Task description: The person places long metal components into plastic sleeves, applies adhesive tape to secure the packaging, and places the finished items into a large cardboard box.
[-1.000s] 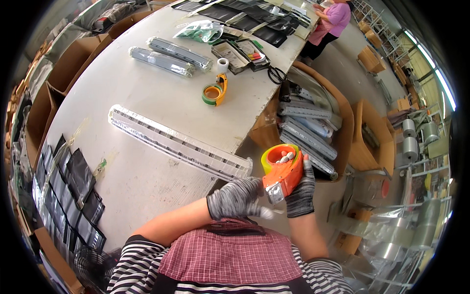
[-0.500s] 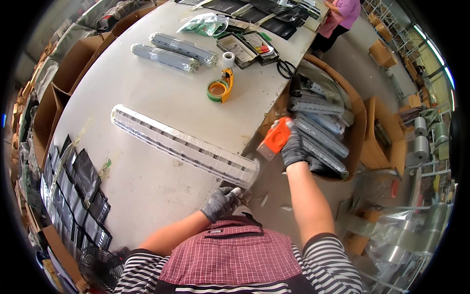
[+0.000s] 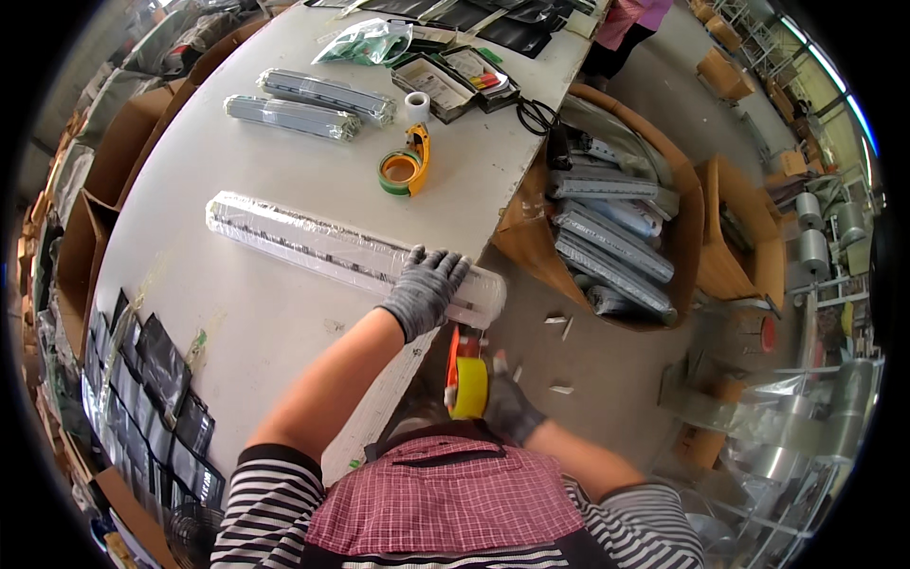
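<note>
— Two gloved hands are seen in the head view. How is the left hand (image 3: 424,289) placed?

— It is laid flat, fingers spread, on the long bundle wrapped in clear film (image 3: 351,254), near the bundle's end at the desk's near right edge. Nothing is gripped by it; the bundle is only pressed down.

— And the right hand (image 3: 507,406)?

— It is closed around an orange tape dispenser with a yellow roll (image 3: 467,379), held just off the desk (image 3: 237,313) edge, below the bundle's overhanging end.

— Where is the bundle laid?

— It is stretched slantwise across the middle of the desk, its right end projecting slightly past the edge.

— What else is carried by the desk?

— A second tape dispenser with a green roll (image 3: 406,166) is set farther back, well apart from the bundle. Two shorter wrapped bundles (image 3: 308,102) are laid near the far left edge. Black packets (image 3: 142,379) are ranged along the near left edge.

— And beside the desk?

— A cardboard box (image 3: 682,199) filled with wrapped bundles is stood on the floor.
</note>
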### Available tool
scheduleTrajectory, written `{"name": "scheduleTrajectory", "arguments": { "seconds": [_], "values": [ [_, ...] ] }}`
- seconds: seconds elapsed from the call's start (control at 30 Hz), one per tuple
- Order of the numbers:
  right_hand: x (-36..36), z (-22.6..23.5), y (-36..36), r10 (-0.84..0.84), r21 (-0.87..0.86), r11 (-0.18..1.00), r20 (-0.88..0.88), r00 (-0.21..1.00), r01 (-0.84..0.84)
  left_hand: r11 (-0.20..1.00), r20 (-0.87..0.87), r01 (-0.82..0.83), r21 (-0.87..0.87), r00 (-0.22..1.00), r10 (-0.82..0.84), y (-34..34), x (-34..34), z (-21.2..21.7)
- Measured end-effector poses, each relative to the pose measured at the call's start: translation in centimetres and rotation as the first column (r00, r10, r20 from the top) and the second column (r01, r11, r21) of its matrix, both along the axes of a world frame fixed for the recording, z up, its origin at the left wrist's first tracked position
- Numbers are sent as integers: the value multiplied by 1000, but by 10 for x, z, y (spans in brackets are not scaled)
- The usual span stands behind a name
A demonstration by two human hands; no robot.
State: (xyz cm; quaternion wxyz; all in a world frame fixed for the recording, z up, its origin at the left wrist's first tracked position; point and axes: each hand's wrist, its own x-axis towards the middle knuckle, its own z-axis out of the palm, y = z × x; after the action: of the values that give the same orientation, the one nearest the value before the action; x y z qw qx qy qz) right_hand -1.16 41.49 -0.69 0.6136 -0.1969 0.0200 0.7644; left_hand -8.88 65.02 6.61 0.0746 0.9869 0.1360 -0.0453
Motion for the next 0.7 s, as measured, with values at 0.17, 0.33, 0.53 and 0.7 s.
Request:
{"name": "scheduleTrajectory", "arguments": {
  "seconds": [0.17,0.33,0.53,0.7],
  "values": [
    [69,174,74,-324,120,944,165,932,307,999,29,-42,26,999,41,-1,-13,-4],
    [145,-33,118,-376,-134,769,695,613,625,994,177,38,101,983,-55,-21,-12,-20],
    [-7,54,-8,24,-188,982,10,1000,-22,999,80,-37,8,996,36,3,-19,-14],
    [131,147,113,-322,293,918,162,933,266,997,228,-4,82,974,-15,-13,-25,-26]
  ]
}}
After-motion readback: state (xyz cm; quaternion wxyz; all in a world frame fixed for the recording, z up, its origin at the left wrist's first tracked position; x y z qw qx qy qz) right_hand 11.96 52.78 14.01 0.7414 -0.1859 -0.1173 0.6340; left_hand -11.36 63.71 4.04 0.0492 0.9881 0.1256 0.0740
